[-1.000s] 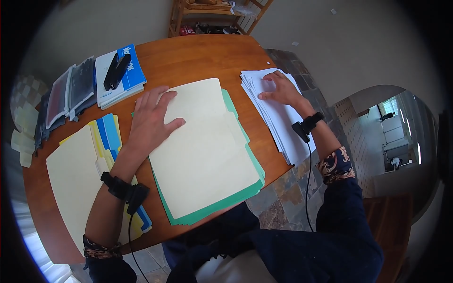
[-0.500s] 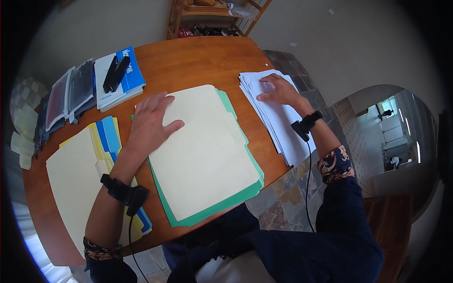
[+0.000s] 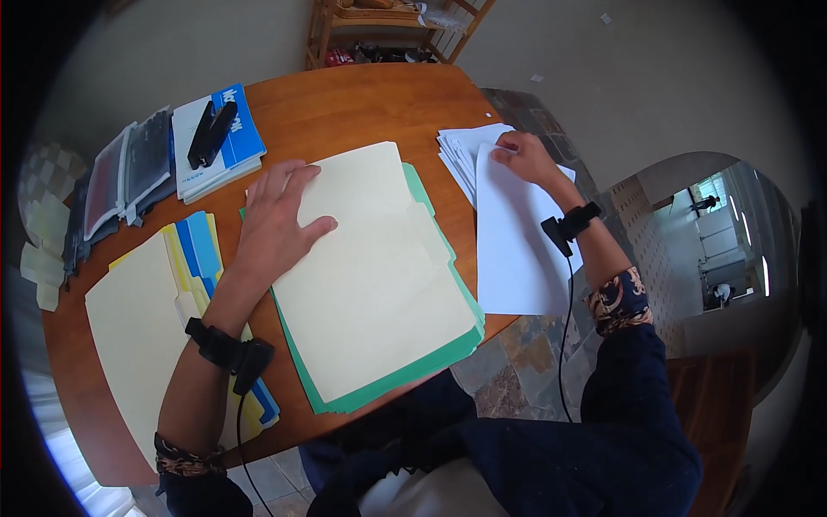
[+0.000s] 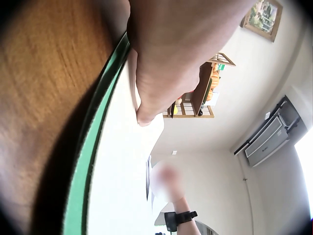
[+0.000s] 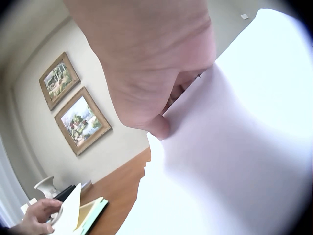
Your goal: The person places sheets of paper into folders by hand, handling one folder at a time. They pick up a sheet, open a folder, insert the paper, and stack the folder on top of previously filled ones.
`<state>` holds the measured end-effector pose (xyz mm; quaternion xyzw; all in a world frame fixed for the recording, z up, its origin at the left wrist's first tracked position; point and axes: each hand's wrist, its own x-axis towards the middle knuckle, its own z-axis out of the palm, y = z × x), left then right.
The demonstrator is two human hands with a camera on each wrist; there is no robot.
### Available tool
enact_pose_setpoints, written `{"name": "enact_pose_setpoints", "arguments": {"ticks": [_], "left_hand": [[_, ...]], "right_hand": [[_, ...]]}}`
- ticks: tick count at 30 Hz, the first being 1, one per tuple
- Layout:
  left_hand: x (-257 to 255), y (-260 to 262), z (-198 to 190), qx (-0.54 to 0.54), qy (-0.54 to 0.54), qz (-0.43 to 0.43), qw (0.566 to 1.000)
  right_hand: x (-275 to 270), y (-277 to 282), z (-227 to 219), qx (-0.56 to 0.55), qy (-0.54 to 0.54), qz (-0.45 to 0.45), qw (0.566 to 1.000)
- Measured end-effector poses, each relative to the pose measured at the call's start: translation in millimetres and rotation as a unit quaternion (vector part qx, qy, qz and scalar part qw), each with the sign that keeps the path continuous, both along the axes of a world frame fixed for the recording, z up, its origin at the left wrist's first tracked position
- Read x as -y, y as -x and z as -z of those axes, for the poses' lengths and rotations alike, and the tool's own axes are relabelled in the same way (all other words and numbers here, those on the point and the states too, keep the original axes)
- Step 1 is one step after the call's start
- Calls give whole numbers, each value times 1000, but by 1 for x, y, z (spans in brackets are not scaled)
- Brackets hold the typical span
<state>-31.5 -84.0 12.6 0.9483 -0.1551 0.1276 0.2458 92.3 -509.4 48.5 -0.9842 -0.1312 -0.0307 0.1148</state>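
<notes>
On the round wooden table (image 3: 362, 103), the right hand (image 3: 525, 159) pinches a white sheet (image 3: 517, 237) at its top edge, lifted off the paper stack (image 3: 457, 151) at the table's right rim, apparently overhanging it. The left hand (image 3: 276, 215) lies flat, fingers spread, on the cream folder (image 3: 370, 276) at the middle.

A home room: framed paintings (image 5: 73, 110), wooden shelf (image 3: 388, 30), round table (image 3: 362, 108)

wooden shelf (image 3: 392, 26); two framed pictures (image 5: 73, 105)
</notes>
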Motion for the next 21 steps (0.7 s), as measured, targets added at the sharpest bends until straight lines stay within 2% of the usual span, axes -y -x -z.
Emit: {"name": "enact_pose_setpoints", "arguments": {"ticks": [2, 5, 10, 12, 14, 16, 21], "left_hand": [[1, 0, -1, -3, 5, -8, 1000], [2, 2, -7, -8, 15, -12, 1000], [-1, -3, 1, -19, 68, -32, 997], [-5, -6, 3, -14, 128, 3, 992], [-7, -6, 5, -15, 124, 2, 992], [-7, -5, 5, -16, 122, 2, 992], [-8, -8, 13, -13, 101, -7, 995]], "right_hand": [[1, -2, -10, -3, -40, 8, 999], [2, -2, -33, -66, -163, 31, 984], [6, 4, -66, -105, -219, 31, 970], [11, 3, -74, -140, -252, -3, 958], [14, 1, -77, -149, -270, -2, 951], [19, -1, -81, -185, -335, -6, 924], [24, -2, -79, -212, -357, -1, 910]]}}
